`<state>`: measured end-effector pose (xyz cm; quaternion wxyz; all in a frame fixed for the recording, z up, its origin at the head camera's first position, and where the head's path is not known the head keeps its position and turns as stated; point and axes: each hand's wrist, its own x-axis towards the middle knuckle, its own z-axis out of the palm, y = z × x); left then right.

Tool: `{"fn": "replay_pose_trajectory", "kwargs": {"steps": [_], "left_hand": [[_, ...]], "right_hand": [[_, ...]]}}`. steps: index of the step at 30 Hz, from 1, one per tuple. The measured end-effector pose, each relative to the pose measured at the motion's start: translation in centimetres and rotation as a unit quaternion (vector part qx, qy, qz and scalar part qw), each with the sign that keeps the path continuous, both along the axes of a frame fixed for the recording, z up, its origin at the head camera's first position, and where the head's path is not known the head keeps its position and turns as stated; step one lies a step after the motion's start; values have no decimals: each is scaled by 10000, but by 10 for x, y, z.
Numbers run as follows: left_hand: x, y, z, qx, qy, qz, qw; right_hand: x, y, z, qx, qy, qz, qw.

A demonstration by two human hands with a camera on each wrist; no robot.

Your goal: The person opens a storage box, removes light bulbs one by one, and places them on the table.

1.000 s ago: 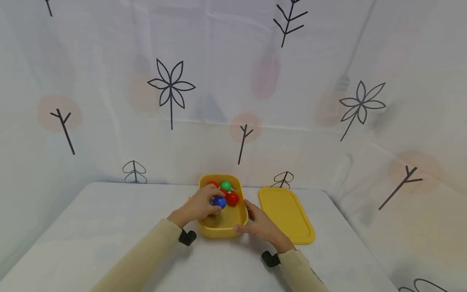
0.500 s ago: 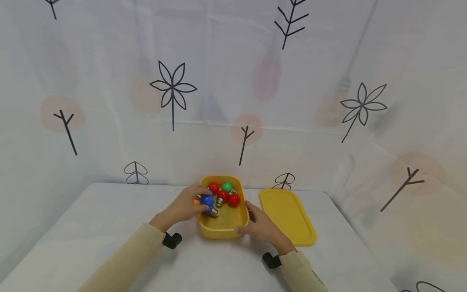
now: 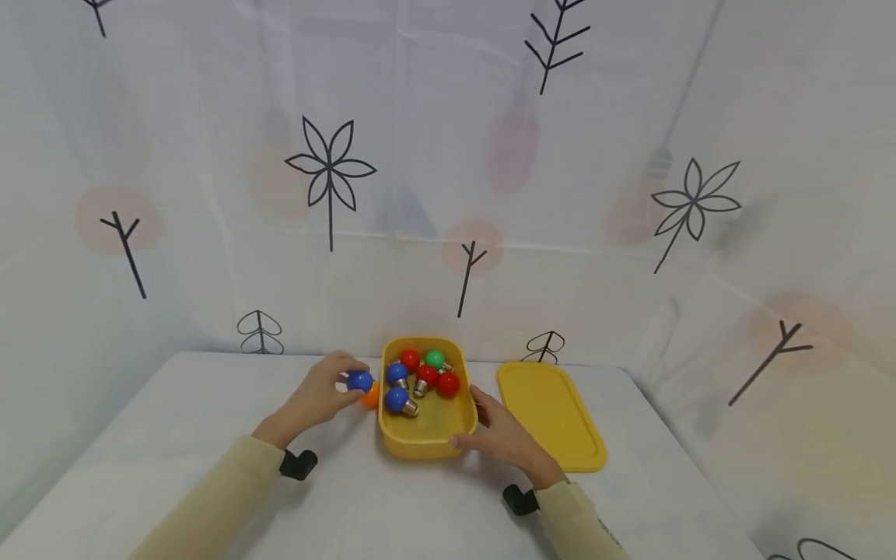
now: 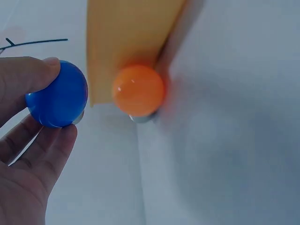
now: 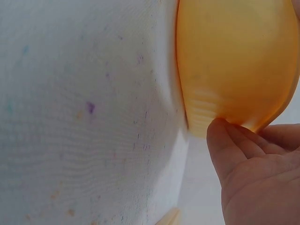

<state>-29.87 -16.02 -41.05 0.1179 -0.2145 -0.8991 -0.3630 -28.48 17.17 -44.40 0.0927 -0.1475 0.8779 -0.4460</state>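
My left hand (image 3: 313, 398) pinches a blue light bulb (image 3: 360, 381) between thumb and fingertips, just outside the left wall of a yellow plastic box (image 3: 423, 448). In the left wrist view, the blue bulb's round glass (image 4: 58, 96) faces the camera and its base is mostly hidden. An orange bulb (image 3: 372, 397) is on the table against the box's left side. Inside the box lie two blue bulbs, several red ones and a green bulb (image 3: 435, 358). My right hand (image 3: 505, 432) grips the box's front right corner, thumb at the front and fingers along the right side.
A flat yellow lid (image 3: 553, 416) lies on the white-covered table (image 3: 413, 513), to the right of the box. Behind the table hangs a pale cloth (image 3: 406, 288) with plant drawings.
My left hand has lifted the blue bulb out of the box and carried it left over the wall, uncovering the bulbs inside. The right hand keeps its grip on the box.
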Motion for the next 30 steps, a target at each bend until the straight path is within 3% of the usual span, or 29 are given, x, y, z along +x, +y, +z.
{"fn": "replay_pose_trajectory", "kwargs": {"steps": [9,15,30], "left_hand": [[-6,-19,-22,-88,-455,449,9979],[-14,-25,-33,-9,-465,469,9978],[-25,-25,-45,-10,-896,582,9943]], "right_hand": [[-1,0,0,-17,-43,3,10000],[-1,-1,1,-53,-81,-31,9999],[0,-1,3,-60,-81,9,9999]]}}
